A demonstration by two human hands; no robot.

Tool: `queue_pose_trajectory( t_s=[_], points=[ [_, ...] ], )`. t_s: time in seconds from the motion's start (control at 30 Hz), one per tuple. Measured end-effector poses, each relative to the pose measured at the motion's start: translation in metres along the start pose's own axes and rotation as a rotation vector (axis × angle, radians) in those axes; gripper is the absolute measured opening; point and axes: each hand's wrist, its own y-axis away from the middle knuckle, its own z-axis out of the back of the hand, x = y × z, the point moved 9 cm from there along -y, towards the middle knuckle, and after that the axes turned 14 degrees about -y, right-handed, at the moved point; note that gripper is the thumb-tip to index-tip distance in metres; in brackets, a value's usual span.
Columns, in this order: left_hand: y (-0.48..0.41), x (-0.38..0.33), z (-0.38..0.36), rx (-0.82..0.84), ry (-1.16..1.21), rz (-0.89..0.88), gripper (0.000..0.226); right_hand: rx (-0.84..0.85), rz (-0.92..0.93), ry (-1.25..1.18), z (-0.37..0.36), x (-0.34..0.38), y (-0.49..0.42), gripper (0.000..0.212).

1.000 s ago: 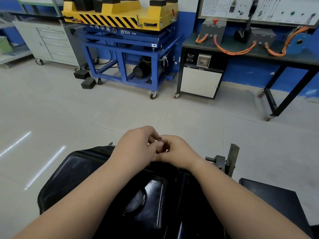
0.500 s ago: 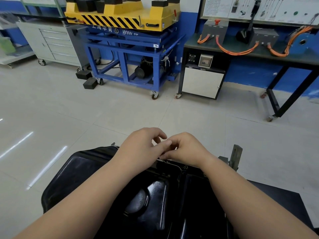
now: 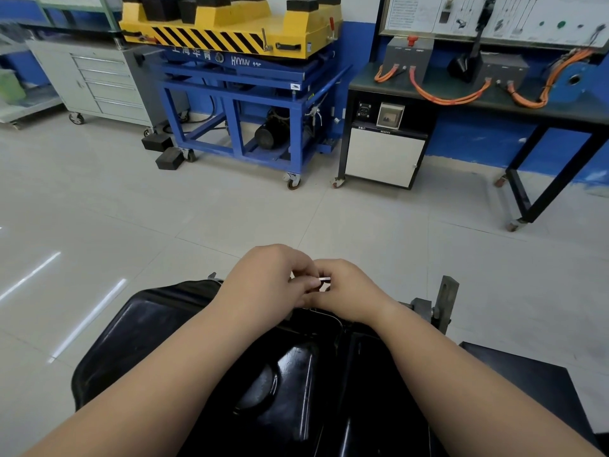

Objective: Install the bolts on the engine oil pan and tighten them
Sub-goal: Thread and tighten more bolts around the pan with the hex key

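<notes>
a small metal bolt (image 3: 324, 278) shows as a short pale sliver just below the middle of the frame, lying roughly level between the fingertips of the two hands. the left hand (image 3: 267, 280) pinches it from the left side, thumb and forefinger narrowed onto it, the other fingers curled under. the right hand (image 3: 349, 291) meets it from the right, its fingers folded in tight and touching the left hand's; whether it grips the bolt too or only steadies it cannot be told, since the knuckles hide the contact. both hands sit over the far edge of the black oil pan (image 3: 286, 374), which fills the lower middle of the frame, glossy and curved, with a shallow round dimple in its top. the bolt is above the pan's far rim (image 3: 324, 314), and any hole under it is hidden by the hands. both forearms run in from the bottom corners. to the right of the right wrist a grey metal bracket (image 3: 441, 301) stands up beside the pan. beyond lies pale tiled floor (image 3: 164, 225). in the upper middle stands a blue wheeled frame (image 3: 237, 103) carrying a yellow striped platform (image 3: 224, 31), with a black workbench (image 3: 494, 100) and orange cables (image 3: 448, 97) at the upper right.
</notes>
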Motion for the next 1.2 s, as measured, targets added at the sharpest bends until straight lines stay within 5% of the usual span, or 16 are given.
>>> queue_pose_trajectory(
  t_s=[0.17, 0.4, 0.63, 0.9, 1.0, 1.13, 1.2],
  points=[
    [0.002, -0.011, 0.001, 0.041, -0.117, -0.15, 0.014, 0.056, -0.05, 0.091, 0.006, 0.0, 0.004, 0.041],
    [0.003, -0.002, 0.001, 0.044, 0.017, -0.038, 0.019, -0.064, -0.049, 0.032, 0.013, -0.005, 0.0, 0.015],
    [-0.002, 0.01, 0.007, -0.064, -0.077, 0.086, 0.034, -0.085, 0.0, 0.022, 0.004, -0.006, -0.005, 0.03],
    [0.001, 0.0, -0.004, 0.024, -0.071, 0.029, 0.011, -0.075, -0.002, 0.055, 0.001, -0.004, -0.004, 0.034],
    [0.0, 0.0, -0.006, 0.048, -0.101, -0.002, 0.012, -0.014, -0.051, 0.019, -0.001, -0.006, -0.001, 0.013],
    [-0.001, -0.003, -0.006, 0.06, -0.188, -0.083, 0.014, 0.052, -0.05, 0.053, 0.004, -0.004, 0.004, 0.042],
    [0.0, -0.005, -0.01, 0.081, -0.207, -0.121, 0.015, 0.044, -0.065, 0.1, 0.006, -0.004, 0.006, 0.039]
  ],
)
